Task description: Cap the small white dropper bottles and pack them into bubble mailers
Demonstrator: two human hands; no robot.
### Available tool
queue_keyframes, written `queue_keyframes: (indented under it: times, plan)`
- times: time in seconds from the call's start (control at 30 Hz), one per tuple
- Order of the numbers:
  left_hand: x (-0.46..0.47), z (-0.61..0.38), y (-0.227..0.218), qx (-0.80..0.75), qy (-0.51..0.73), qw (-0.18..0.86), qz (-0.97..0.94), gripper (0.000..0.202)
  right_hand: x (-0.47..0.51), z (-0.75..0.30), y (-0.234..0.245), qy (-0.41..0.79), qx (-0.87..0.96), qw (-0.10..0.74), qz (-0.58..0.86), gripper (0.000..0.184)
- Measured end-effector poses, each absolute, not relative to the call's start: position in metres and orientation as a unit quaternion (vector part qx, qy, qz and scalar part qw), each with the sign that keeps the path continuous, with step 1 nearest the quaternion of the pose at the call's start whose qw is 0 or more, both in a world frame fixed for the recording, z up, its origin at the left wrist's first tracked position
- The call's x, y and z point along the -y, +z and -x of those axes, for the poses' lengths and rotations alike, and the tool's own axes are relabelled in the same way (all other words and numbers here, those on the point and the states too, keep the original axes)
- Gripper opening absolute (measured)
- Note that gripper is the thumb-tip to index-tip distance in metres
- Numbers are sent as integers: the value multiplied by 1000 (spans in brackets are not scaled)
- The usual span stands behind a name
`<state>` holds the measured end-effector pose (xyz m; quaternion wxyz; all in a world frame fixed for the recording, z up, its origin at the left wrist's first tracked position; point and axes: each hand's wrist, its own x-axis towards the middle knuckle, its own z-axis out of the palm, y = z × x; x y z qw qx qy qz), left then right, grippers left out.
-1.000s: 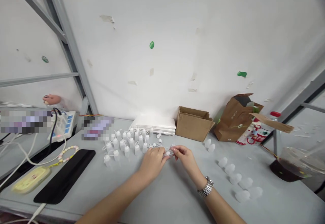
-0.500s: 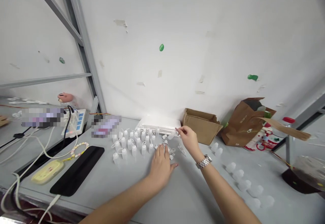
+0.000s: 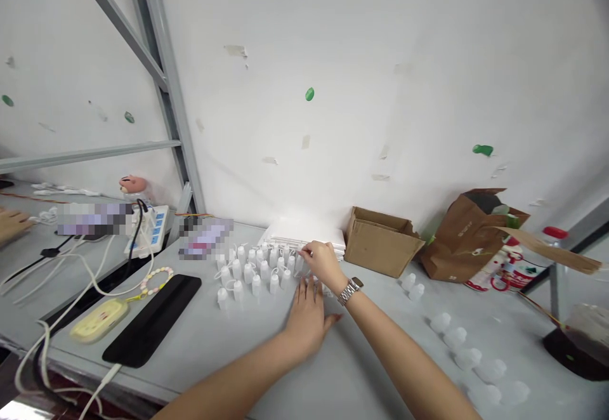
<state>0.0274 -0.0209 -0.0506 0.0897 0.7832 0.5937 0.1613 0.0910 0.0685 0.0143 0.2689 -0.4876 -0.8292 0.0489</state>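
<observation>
Small white plastic bottles [image 3: 257, 285] with looped cap straps stand upright in a cluster at the middle of the grey table. My right hand [image 3: 326, 264] is at the cluster's right edge, thumb and fingers pinching the top of another small bottle [image 3: 299, 266], whose lower part is partly hidden. Just in front, my left hand [image 3: 307, 318] rests palm down on the table with fingers stretched out. Small white pieces [image 3: 328, 292] lie by its fingertips, mostly covered by my hands. Toward the right, several frosted bottles [image 3: 468, 358] without visible straps are spread along the table.
White flat boxes or sheets [image 3: 304, 229] are stacked against the wall, beside an open cardboard box [image 3: 383, 245]. A brown paper bag [image 3: 469, 236] stands further right. On the left are a black pad [image 3: 152, 321], a yellow case [image 3: 99, 320], cables and a power strip [image 3: 155, 233].
My right hand has moved left with the small bottle, from near the cardboard box to the cluster's right edge; the bottle is now upright. My left hand stays flat. The view has shifted slightly.
</observation>
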Motion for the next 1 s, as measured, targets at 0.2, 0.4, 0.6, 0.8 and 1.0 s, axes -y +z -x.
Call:
queue_keyframes:
  times: [0.2,0.4,0.6,0.8,1.0]
  plan:
    - [22,-27,-50,-545,179,144,-806,73,-66,-93,16,37,831,263,489,23]
    - [28,-26,-34,-555,164,131,-805,65,-57,-113,17,2,806,304,508,29]
    - [32,-25,-28,-539,165,91,-821,51,-35,-188,4,-56,707,367,602,28]
    - [25,-26,-37,-579,176,75,-792,61,-19,-261,-2,-127,566,398,711,31]
    - [21,-26,-40,-544,178,122,-811,56,-9,-286,16,-147,474,221,839,37]
